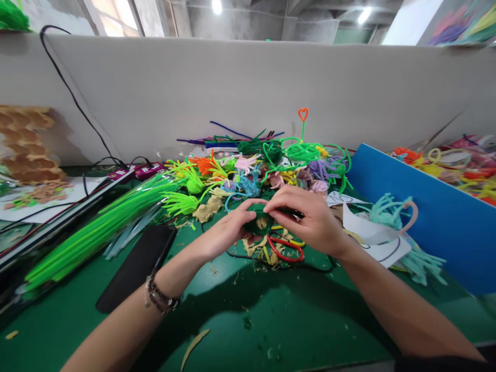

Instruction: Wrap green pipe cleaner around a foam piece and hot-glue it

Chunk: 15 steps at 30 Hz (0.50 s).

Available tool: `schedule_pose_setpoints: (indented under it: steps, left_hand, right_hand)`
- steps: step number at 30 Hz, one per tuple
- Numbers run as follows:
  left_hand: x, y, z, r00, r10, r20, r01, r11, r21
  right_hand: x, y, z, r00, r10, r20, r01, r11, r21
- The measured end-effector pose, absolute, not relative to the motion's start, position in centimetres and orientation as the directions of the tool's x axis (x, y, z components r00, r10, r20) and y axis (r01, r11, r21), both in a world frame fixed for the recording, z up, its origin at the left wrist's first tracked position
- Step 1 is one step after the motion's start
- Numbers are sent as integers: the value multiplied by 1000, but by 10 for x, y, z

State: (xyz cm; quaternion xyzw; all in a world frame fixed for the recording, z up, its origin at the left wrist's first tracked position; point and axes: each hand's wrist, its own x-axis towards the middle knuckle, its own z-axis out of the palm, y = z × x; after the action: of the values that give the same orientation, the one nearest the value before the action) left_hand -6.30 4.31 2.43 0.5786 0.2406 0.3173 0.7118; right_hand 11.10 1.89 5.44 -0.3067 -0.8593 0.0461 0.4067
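Note:
Both hands meet over the middle of the green table. My left hand (230,228), with a bracelet at its wrist, curls its fingers round a dark green coil of pipe cleaner (253,225). My right hand (315,214) pinches at the coil's right side, thumb and forefinger pressed together; the exact spot between the fingertips is hidden. Just below the hands lie red-handled scissors (287,250) among tan scraps (253,248). Close behind the hands is a light blue pipe-cleaner bunch (248,183).
Bright green pipe cleaners (96,227) in clear wrap and a black phone (135,268) lie to the left. Colourful pipe-cleaner pieces (194,178) heap at the back. A blue board (422,217) stands on the right, with white paper cutouts (382,245) before it. A pale partition (240,88) rises behind.

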Motion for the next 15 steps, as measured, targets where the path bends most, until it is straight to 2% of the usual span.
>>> schedule_pose_setpoints:
  steps: [7,15]
  left_hand:
    - [-68,36,31,697,717,-15,79,-55,995]
    - [-66,31,38,702,712,-21,246,-215,945]
  right_hand:
    - [111,17,54,-495,561,664,491,811,-318]
    - [111,19,52,-495,544,678,471,823,-316]
